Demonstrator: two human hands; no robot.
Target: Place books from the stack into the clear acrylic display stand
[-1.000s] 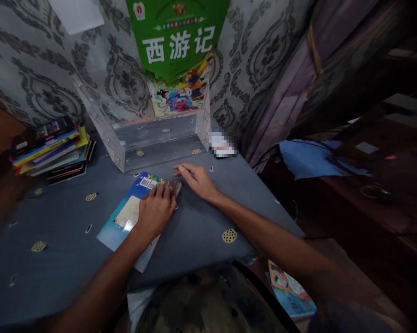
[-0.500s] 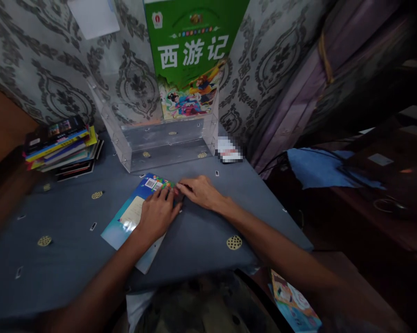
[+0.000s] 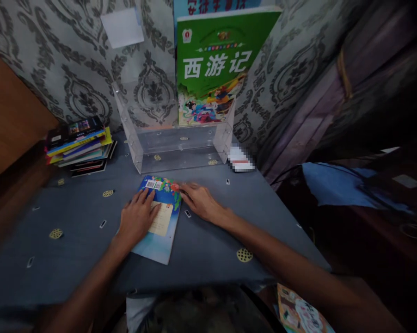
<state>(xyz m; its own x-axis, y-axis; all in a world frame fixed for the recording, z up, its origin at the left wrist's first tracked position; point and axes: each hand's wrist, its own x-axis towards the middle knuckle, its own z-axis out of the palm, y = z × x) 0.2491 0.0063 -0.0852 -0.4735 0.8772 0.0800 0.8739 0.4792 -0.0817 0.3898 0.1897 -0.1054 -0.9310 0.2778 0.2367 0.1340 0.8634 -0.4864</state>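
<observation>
A thin blue book [image 3: 167, 247] lies on the table with its barcoded cover up; that cover has a cream text panel and a colourful upper edge. Across its left side rests my left hand [image 3: 137, 217], palm down, fingers spread and nothing gripped. At the upper right corner of the book is my right hand [image 3: 201, 202], its thumb and fingers drawn together on the edge. Just beyond the book stands a clear acrylic rack [image 3: 135, 145]. A green book [image 3: 213, 69] with large white characters stands upright in its right part, in front of a light blue book [image 3: 225, 6].
A pile of books [image 3: 80, 143] sits at the back left of the patterned grey tablecloth [image 3: 80, 259]. Right of the rack lies a blurred-out white item [image 3: 241, 159]. Below the table's front edge, at right, another colourful book [image 3: 302, 310] shows. A purple curtain [image 3: 309, 111] hangs at right.
The blue book has turned to lie more upright in view. My left hand has slid to its left side, while my right hand stays at the upper right corner. The view has shifted.
</observation>
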